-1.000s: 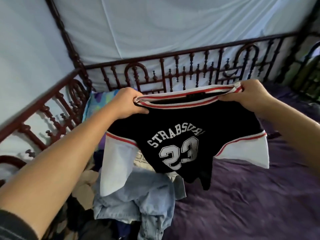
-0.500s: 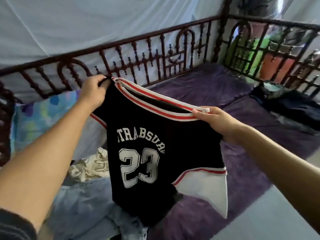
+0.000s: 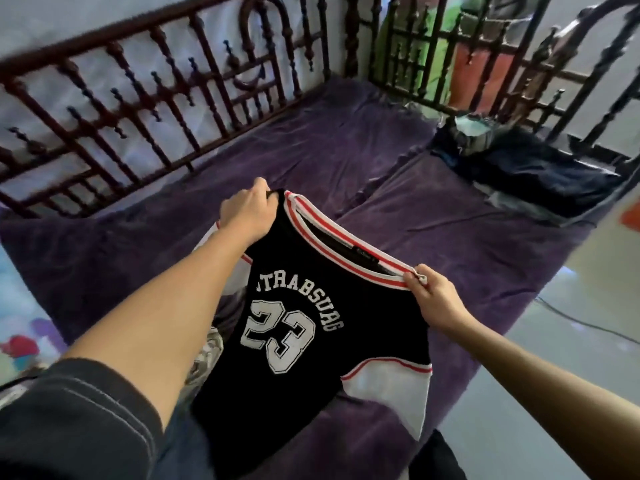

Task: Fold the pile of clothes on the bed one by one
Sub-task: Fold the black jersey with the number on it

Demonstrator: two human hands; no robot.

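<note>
A black jersey [image 3: 349, 337] with white sleeves, a red-and-white striped collar and a white "23" hangs in the air over the purple bedspread [image 3: 433, 220]. My left hand [image 3: 247, 211] grips its far shoulder beside the collar. My right hand [image 3: 434, 299] pinches the near end of the collar. The jersey's lower hem drapes down toward the bed. A light patterned garment [image 3: 207, 358] of the pile shows just under my left forearm; the rest of the pile is hidden.
A dark wooden spindle rail [image 3: 145, 109] runs along the bed's far side, and a black one [image 3: 519, 74] stands at the bed's end. Dark folded clothes [image 3: 540, 168] lie at the far right corner. A colourful pillow [image 3: 17, 327] sits left. Grey floor [image 3: 571, 341] lies right.
I have turned right and swung the jersey away from the pile, lowering it over the open purple bedspread. Both hands keep their hold at the collar.
</note>
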